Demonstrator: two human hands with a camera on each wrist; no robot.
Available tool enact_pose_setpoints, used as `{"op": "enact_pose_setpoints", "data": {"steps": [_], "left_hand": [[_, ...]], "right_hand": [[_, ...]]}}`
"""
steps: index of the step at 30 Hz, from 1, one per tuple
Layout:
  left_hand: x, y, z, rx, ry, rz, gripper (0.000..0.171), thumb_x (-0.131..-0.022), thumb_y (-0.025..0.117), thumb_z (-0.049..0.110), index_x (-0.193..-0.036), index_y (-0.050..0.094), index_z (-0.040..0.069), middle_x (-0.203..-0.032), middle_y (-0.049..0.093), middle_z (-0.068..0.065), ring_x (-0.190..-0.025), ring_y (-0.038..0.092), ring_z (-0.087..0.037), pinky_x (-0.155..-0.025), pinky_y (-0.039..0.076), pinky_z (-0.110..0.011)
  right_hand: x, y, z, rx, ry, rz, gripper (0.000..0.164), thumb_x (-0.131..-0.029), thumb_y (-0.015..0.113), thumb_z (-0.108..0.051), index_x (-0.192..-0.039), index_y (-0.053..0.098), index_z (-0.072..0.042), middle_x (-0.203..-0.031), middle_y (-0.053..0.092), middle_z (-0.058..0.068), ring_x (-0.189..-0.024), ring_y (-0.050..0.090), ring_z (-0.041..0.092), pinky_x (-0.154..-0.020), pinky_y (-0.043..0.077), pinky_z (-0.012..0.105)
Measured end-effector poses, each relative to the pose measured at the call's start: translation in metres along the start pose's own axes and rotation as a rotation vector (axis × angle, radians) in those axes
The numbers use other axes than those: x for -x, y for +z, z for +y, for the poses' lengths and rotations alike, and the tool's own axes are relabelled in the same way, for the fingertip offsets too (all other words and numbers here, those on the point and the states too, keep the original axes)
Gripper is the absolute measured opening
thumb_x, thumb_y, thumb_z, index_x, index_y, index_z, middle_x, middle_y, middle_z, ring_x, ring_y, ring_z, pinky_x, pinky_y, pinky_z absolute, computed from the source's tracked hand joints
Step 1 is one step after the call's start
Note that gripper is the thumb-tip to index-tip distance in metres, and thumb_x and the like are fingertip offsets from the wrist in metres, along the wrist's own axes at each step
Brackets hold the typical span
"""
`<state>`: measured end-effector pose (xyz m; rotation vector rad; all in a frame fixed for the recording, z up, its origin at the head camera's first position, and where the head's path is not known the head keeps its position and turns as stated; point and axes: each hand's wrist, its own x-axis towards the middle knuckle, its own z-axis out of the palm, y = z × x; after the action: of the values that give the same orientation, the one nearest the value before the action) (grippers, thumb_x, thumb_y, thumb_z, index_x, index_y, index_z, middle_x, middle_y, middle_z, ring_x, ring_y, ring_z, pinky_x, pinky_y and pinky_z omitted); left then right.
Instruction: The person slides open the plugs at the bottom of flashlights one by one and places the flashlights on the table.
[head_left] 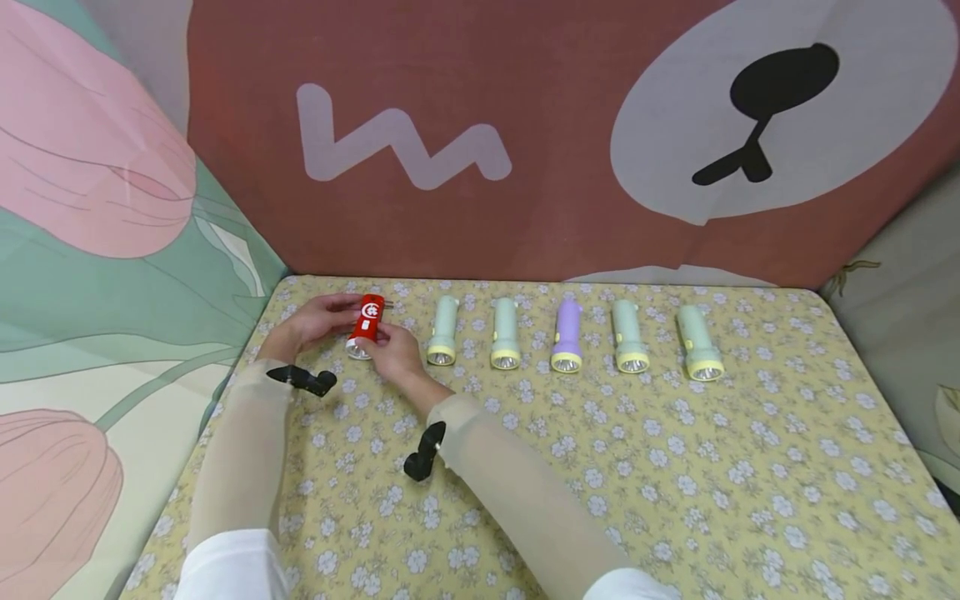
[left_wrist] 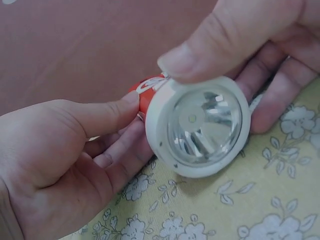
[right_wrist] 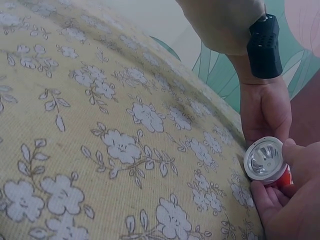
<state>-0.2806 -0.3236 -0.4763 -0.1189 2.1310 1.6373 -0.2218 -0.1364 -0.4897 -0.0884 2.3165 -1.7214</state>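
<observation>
A red flashlight (head_left: 371,312) with white markings and a white-rimmed lens lies at the far left of the row, its lens end toward me. Two metal prongs stick out at its upper right side. My left hand (head_left: 318,318) grips the red body from the left, thumb on top in the left wrist view. From the right, my right hand (head_left: 397,353) holds it near the head, thumb at the white rim (left_wrist: 162,150). The clear lens (right_wrist: 265,159) faces the right wrist camera, and much of the red body is hidden behind fingers and rim.
To the right stand in a row a pale green flashlight (head_left: 444,325), a second green one (head_left: 506,327), a purple one (head_left: 567,327) and two more green ones, all with yellow heads toward me. A flowered cloth (head_left: 525,467) covers the table; printed fabric walls (head_left: 555,217) rise behind and beside.
</observation>
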Motion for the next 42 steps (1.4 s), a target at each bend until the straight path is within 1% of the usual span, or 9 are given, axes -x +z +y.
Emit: {"op": "enact_pose_setpoints", "data": {"steps": [8, 12, 15, 21, 25, 31, 34, 37, 42], "left_hand": [[-0.002, -0.003, -0.006, 0.024, 0.029, -0.018, 0.053, -0.107, 0.05, 0.005, -0.157, 0.033, -0.001, -0.154, 0.038, -0.025, -0.101, 0.064, -0.002, -0.09, 0.056, -0.021], [-0.002, -0.003, -0.007, 0.028, 0.032, -0.023, 0.053, -0.107, 0.05, 0.005, -0.157, 0.033, -0.001, -0.155, 0.037, -0.025, -0.102, 0.063, -0.002, -0.09, 0.056, -0.021], [-0.001, -0.003, -0.006, 0.012, 0.037, -0.023, 0.053, -0.107, 0.051, 0.007, -0.157, 0.033, -0.001, -0.155, 0.037, -0.026, -0.102, 0.063, -0.003, -0.09, 0.056, -0.021], [-0.001, -0.003, -0.007, 0.016, 0.029, -0.034, 0.054, -0.107, 0.051, 0.007, -0.157, 0.032, -0.001, -0.155, 0.037, -0.026, -0.103, 0.064, -0.003, -0.093, 0.055, -0.023], [0.0, -0.002, -0.008, 0.029, 0.035, -0.027, 0.054, -0.107, 0.051, 0.006, -0.157, 0.032, -0.001, -0.155, 0.037, -0.027, -0.102, 0.064, -0.002, -0.092, 0.055, -0.022], [0.001, -0.002, -0.008, 0.047, 0.055, -0.019, 0.055, -0.108, 0.049, 0.005, -0.158, 0.029, -0.002, -0.154, 0.037, -0.026, -0.1, 0.063, 0.001, -0.091, 0.054, -0.019], [0.001, -0.002, -0.009, 0.045, 0.058, -0.009, 0.055, -0.108, 0.049, 0.006, -0.158, 0.029, -0.002, -0.151, 0.04, -0.024, -0.101, 0.063, 0.001, -0.091, 0.055, -0.019], [0.002, -0.001, -0.009, 0.045, 0.05, -0.008, 0.056, -0.108, 0.05, 0.009, -0.159, 0.028, -0.001, -0.152, 0.04, -0.023, -0.103, 0.062, 0.0, -0.093, 0.055, -0.021], [0.001, -0.001, -0.009, 0.08, 0.031, -0.004, 0.06, -0.109, 0.05, 0.017, -0.16, 0.024, 0.001, -0.158, 0.032, -0.023, -0.107, 0.059, -0.002, -0.101, 0.051, -0.024]], "right_hand": [[-0.003, -0.001, 0.003, 0.003, -0.01, -0.001, 0.044, -0.097, 0.073, -0.031, -0.132, 0.067, -0.005, -0.111, 0.071, 0.005, -0.102, 0.067, 0.016, -0.085, 0.056, 0.025], [-0.003, 0.0, 0.004, 0.001, -0.009, -0.009, 0.045, -0.097, 0.073, -0.031, -0.133, 0.067, -0.005, -0.112, 0.071, 0.005, -0.103, 0.067, 0.016, -0.085, 0.056, 0.025], [-0.003, -0.001, 0.004, -0.009, -0.01, -0.013, 0.045, -0.097, 0.073, -0.03, -0.133, 0.066, -0.005, -0.113, 0.071, 0.006, -0.103, 0.067, 0.017, -0.085, 0.056, 0.025], [-0.001, -0.003, 0.005, -0.025, -0.008, -0.03, 0.044, -0.097, 0.073, -0.029, -0.134, 0.066, -0.004, -0.115, 0.071, 0.007, -0.105, 0.067, 0.018, -0.085, 0.057, 0.025], [-0.002, -0.004, 0.006, -0.03, -0.013, -0.035, 0.046, -0.098, 0.072, -0.031, -0.134, 0.065, -0.004, -0.116, 0.071, 0.007, -0.106, 0.068, 0.018, -0.085, 0.057, 0.025], [-0.002, -0.007, 0.005, -0.026, -0.024, -0.035, 0.043, -0.1, 0.068, -0.029, -0.133, 0.066, -0.002, -0.119, 0.072, 0.009, -0.109, 0.068, 0.02, -0.089, 0.056, 0.027], [-0.001, -0.009, 0.004, -0.021, -0.006, -0.033, 0.044, -0.1, 0.067, -0.03, -0.135, 0.065, -0.002, -0.12, 0.072, 0.009, -0.11, 0.067, 0.02, -0.091, 0.056, 0.029], [0.001, -0.01, 0.004, -0.02, 0.017, -0.032, 0.046, -0.101, 0.066, -0.032, -0.135, 0.064, -0.003, -0.12, 0.071, 0.009, -0.11, 0.067, 0.02, -0.091, 0.056, 0.03], [0.002, -0.013, 0.003, -0.034, 0.037, -0.037, 0.044, -0.102, 0.063, -0.033, -0.134, 0.065, -0.002, -0.12, 0.071, 0.01, -0.107, 0.067, 0.021, -0.088, 0.057, 0.031]]}}
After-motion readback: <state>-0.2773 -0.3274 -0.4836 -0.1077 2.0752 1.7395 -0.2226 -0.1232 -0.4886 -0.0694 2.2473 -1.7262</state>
